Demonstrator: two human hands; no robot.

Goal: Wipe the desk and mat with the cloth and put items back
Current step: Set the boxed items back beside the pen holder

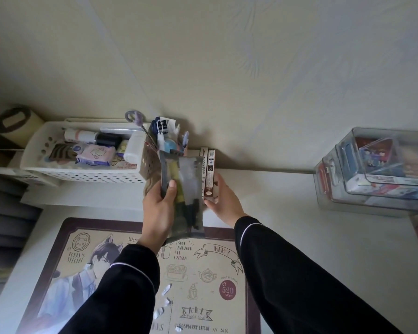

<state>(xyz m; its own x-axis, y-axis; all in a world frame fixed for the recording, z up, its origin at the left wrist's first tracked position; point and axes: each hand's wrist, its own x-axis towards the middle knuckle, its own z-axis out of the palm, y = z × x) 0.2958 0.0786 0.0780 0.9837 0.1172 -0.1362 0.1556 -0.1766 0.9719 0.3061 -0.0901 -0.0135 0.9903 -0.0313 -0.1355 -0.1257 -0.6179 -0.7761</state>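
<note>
Tabletop [287, 213]: white, set against pale wall [251, 80]; printed mat [203, 268] laid on it.
Basket [82, 175]: perforated, packed with bottles [133, 148], packets [95, 154].
Left grip [158, 210]: pouch [188, 179] grasped.
Right grip [225, 200]: slim box [210, 174] grasped.

We work from a single view, a wide-angle camera worn on the head. It looks forward and down over the counter [287, 213], with the mat [210, 261] across the lower frame and the wall [227, 68] filling the upper half. We sit close: both sleeves [121, 290] enter from the bottom edge, and the left grip [158, 208], holding a pouch [186, 189], meets the right grip [223, 201], holding a slim box [210, 174], near the middle. The basket [34, 145] lies at the left edge, the clear boxes [372, 179] at the right; lines there seem bowed, probably by the lens.
</note>
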